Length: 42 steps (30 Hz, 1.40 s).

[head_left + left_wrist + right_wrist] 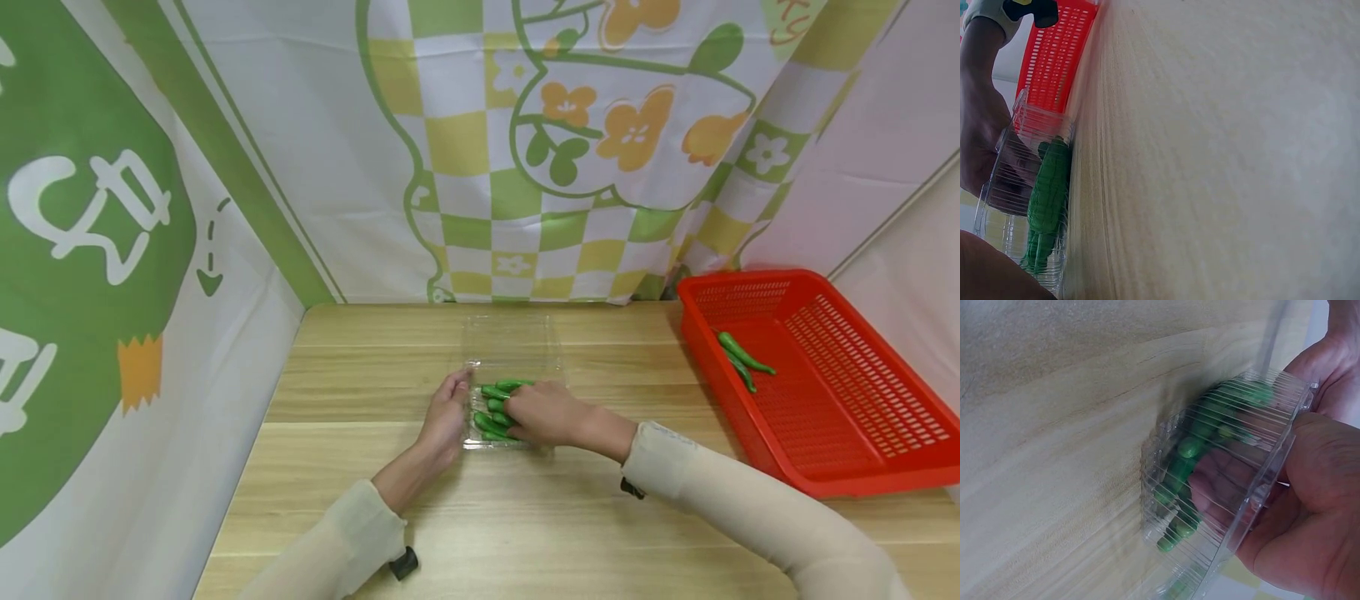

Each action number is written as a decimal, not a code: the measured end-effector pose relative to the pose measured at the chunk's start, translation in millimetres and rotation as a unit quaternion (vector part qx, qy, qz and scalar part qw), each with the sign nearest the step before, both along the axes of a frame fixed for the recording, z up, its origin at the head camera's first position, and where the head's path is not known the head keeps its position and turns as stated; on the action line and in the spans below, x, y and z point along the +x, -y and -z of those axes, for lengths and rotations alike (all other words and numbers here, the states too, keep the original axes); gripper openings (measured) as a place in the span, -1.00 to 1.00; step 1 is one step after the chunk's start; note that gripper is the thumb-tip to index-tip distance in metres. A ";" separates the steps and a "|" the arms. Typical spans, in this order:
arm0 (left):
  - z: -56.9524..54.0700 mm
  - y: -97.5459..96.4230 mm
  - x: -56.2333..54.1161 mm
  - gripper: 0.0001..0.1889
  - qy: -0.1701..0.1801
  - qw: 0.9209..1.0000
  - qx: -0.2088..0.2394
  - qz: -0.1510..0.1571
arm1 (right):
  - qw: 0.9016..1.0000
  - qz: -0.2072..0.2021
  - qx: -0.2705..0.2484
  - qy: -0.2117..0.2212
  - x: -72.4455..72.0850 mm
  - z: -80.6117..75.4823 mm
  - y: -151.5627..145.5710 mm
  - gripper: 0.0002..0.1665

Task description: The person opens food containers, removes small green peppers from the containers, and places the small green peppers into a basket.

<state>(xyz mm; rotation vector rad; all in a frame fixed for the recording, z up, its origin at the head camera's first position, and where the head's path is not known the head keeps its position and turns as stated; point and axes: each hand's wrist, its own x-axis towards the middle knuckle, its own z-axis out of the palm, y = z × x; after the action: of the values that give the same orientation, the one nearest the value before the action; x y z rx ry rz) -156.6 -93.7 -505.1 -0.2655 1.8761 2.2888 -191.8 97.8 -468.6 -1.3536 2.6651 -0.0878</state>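
A clear plastic clamshell box point(470, 442) sits on the table with its lid point(510, 337) folded back. Several green chili peppers point(491, 423) lie inside it; through the box's ribbed wall they also show in the right wrist view point(1190, 447). My left hand point(444, 421) holds the box by its left side. From the right, my right hand point(551, 414) reaches down into the box, its thumb and fingers curled round peppers there. The back of that hand hides part of the box and some of the peppers.
A red plastic basket point(832, 433) with slotted walls stands to the right, two green chili peppers point(742, 354) inside it. Wood-grain table point(337, 500) surrounds the box. A patterned curtain point(465, 192) rises behind the table, and a printed cloth point(225, 350) hangs on the left.
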 end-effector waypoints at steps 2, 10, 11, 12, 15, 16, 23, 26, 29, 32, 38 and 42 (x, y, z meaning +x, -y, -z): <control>-0.1 0.0 -0.4 -0.52 0.001 1.000 0.001 -0.003 | 1.000 0.002 0.001 0.001 -0.4 0.0 0.8 -0.72; -0.9 0.9 0.5 -0.51 0.001 1.000 0.002 0.003 | 1.000 0.018 -0.014 0.004 -0.7 3.2 2.3 -0.73; -0.6 1.2 0.5 -0.51 0.001 1.000 0.004 0.005 | 1.000 0.019 -0.015 0.003 -0.7 3.7 2.3 -0.73; -0.6 1.4 0.7 -0.51 0.000 1.000 0.005 0.006 | 1.000 0.019 -0.017 0.002 -0.7 4.2 2.2 -0.74; 0.0 1.7 0.8 -0.51 0.000 1.000 0.006 0.007 | 1.000 0.016 -0.020 -0.002 -1.1 5.4 1.8 -0.76; -0.1 1.6 1.0 -0.52 -0.001 1.000 0.005 0.007 | 1.000 0.015 -0.020 -0.003 -0.9 5.7 1.6 -0.77; 0.5 1.2 0.9 -0.51 -0.003 1.000 0.003 0.002 | 1.000 0.007 -0.025 0.000 -1.0 4.1 0.1 -0.78; 0.8 0.8 0.3 -0.51 0.001 1.000 0.003 -0.003 | 0.999 0.006 -0.030 0.007 -1.8 1.9 -0.4 -0.80; 0.8 1.0 0.1 -0.51 0.003 1.000 0.000 -0.006 | 0.999 0.006 -0.032 0.008 -2.7 -1.1 -0.7 -0.80; 0.7 1.3 0.1 -0.51 0.005 1.000 -0.002 -0.008 | 0.999 0.004 -0.033 -0.004 -3.3 -4.6 -1.9 -0.80; 1.8 1.3 0.7 -0.52 0.003 1.000 -0.001 -0.009 | 0.999 -0.008 -0.041 -0.034 -3.1 -8.6 -5.6 -0.79; 1.7 1.6 1.1 -0.51 0.001 1.000 0.002 -0.005 | 0.999 -0.007 -0.044 -0.028 -0.9 -11.4 -7.0 -0.81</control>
<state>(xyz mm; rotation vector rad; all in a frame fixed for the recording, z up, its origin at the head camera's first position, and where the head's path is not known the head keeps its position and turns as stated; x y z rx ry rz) -155.5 -95.3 -506.8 -0.2755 1.8726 2.2978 -192.7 104.9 -457.2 -1.4214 2.7275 -0.1681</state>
